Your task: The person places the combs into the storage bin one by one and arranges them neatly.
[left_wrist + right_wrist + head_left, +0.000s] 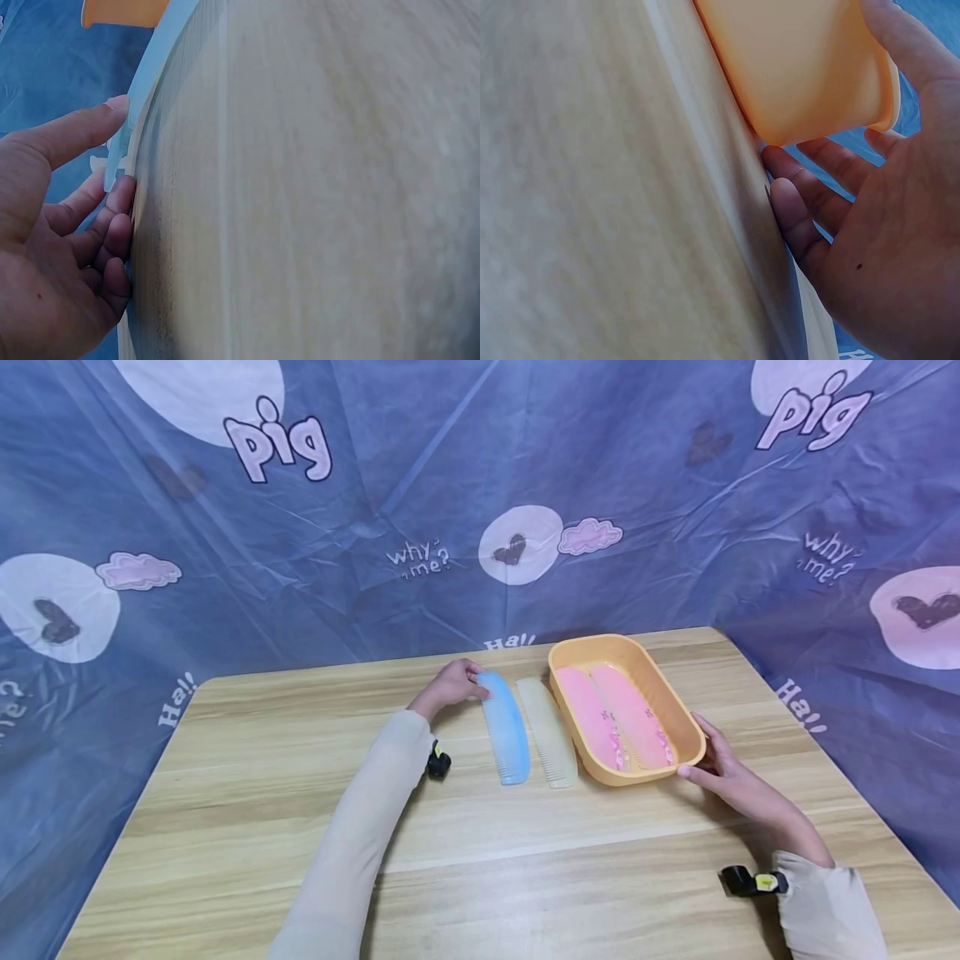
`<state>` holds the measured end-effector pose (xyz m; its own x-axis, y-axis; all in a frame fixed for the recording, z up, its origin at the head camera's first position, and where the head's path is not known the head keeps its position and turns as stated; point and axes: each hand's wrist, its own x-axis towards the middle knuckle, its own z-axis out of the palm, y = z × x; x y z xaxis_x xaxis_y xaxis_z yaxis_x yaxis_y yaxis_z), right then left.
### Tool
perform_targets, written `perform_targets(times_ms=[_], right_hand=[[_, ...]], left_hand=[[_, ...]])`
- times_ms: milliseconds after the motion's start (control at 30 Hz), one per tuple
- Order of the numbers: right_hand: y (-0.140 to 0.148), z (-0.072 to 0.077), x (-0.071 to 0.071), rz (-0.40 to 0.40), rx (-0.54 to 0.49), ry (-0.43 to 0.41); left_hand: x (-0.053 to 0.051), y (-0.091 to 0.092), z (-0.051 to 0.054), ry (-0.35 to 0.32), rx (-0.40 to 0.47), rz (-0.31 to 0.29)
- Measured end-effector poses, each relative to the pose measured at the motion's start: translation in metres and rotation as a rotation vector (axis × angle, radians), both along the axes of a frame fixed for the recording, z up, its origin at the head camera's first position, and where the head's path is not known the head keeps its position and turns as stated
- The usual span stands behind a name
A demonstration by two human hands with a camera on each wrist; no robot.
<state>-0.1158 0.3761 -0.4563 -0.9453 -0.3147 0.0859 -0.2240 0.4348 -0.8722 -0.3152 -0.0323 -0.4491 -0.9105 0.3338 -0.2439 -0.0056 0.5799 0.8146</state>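
At the back middle of the table, my left hand (453, 683) pinches the far end of a light blue comb (506, 731) between thumb and fingers. The left wrist view shows the thumb (112, 109) on one side of the comb, fingers on the other. Beside it lies a pale yellow comb (549, 735), close to an orange plastic basket (637, 775). Two pink combs, a left one (588, 710) and a right one (633, 710), lie side by side inside. My right hand (727, 772) holds the basket's near right corner, thumb in front and fingers along the right side.
A wooden table (480, 877) carries everything. Behind it and along its sides hangs a blue patterned cloth (390, 610). Black wrist devices sit on the left wrist (438, 762) and the right wrist (750, 882).
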Motion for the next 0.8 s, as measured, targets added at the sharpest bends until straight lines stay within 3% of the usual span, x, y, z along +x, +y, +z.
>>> perform_targets(times_ms=[133, 333, 533, 800], right_hand=[[0.0, 0.0, -0.001, 0.002, 0.004, -0.004], [-0.001, 0.0, 0.0, 0.001, 0.002, -0.012], [0.0, 0.001, 0.0, 0.001, -0.007, -0.021], [0.003, 0.0, 0.0, 0.003, 0.006, -0.016]], left_hand=[[-0.002, -0.002, 0.0, -0.021, 0.053, 0.003], [0.001, -0.007, -0.006, -0.105, 0.219, 0.008], [0.006, -0.01, -0.008, -0.14, 0.251, 0.059], [0.012, -0.007, -0.005, -0.158, 0.373, 0.107]])
